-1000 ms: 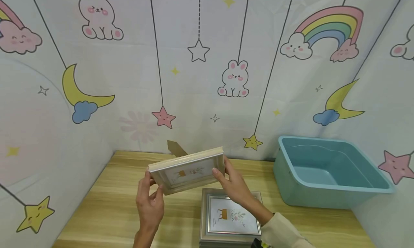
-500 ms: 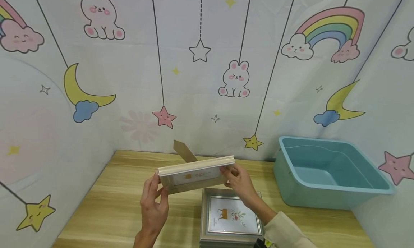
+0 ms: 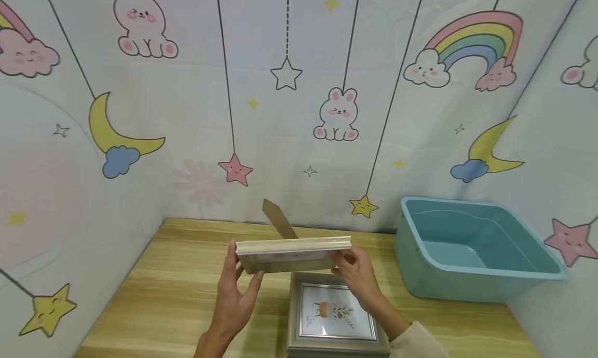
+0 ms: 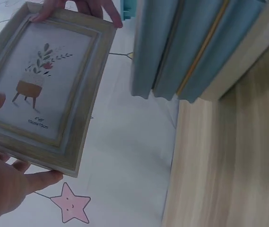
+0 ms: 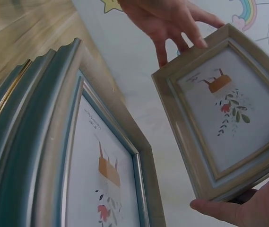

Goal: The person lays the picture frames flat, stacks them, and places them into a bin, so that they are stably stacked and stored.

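Observation:
Both hands hold a pale wood-toned picture frame (image 3: pixel 294 245) above the table, its front tipped steeply downward. My left hand (image 3: pixel 235 301) grips the left end, thumb at the front and fingers behind. The right hand (image 3: pixel 363 277) pinches the opposite end. A brown easel-back leg (image 3: pixel 279 218) sticks out behind the frame. Its print, a plant in an orange pot on legs, shows in the left wrist view (image 4: pixel 35 78) and right wrist view. Below lies a stack of silvery frames (image 3: pixel 336 342), the top one bearing a similar print.
A light blue plastic tub (image 3: pixel 483 275) stands on the right of the wood-grain table (image 3: pixel 154 290). Behind and at both sides hangs a white cloth (image 3: pixel 289 135) printed with rabbits, stars and moons. In the right wrist view, the stack's thick moulded edges (image 5: pixel 25 142) rise close by.
The held frame has moved right and slightly down, levelling out and tipping further so its print shows less in the head view. Both hands have moved right with it.

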A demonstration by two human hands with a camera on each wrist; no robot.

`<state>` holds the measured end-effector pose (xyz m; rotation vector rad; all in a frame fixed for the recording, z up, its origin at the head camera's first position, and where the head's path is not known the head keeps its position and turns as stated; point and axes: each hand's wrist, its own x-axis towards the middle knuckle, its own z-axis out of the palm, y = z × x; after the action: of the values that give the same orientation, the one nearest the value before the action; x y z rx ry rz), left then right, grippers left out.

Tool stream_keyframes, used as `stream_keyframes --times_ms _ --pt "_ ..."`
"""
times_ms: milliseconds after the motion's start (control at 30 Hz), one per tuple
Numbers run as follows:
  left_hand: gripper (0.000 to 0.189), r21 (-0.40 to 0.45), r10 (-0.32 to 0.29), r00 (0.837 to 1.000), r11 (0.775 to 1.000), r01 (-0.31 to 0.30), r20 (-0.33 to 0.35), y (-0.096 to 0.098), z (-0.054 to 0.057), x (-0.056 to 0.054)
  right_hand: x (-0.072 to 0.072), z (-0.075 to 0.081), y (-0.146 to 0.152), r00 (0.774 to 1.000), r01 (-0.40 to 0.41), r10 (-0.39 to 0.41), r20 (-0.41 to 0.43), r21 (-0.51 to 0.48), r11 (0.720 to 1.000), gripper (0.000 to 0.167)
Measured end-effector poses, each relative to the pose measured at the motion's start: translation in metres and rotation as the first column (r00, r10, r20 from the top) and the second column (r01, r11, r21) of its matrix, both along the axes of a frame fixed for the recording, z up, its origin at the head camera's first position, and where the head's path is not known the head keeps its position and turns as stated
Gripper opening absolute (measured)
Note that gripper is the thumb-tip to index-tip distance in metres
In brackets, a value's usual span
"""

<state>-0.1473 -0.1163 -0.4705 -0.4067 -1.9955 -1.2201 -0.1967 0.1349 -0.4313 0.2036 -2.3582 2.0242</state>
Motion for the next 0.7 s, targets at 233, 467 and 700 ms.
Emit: stream_keyframes --times_ms 233,467,700 --pt "0.101 0.064 -0.225 0.974 0.972 0.225 -0.014 -0.001 0.018 -0.012 0.016 -0.008 0.01 0.985 0.047 -0.063 -0.161 -0.104 0.993 0.021" --pt "0.104 0.134 -0.574 0.816 0.805 0.577 -0.064 -0.006 0.036 -0.022 0.027 -0.019 0.019 0.94 0.04 -0.081 -0.332 -0.127 0.991 0.018" --pt "0.122 0.098 -0.847 0.529 0.522 0.847 -0.057 -0.01 0.053 -0.034 0.035 -0.03 0.027 0.882 0.015 -0.086 -0.464 -0.155 0.988 0.019"
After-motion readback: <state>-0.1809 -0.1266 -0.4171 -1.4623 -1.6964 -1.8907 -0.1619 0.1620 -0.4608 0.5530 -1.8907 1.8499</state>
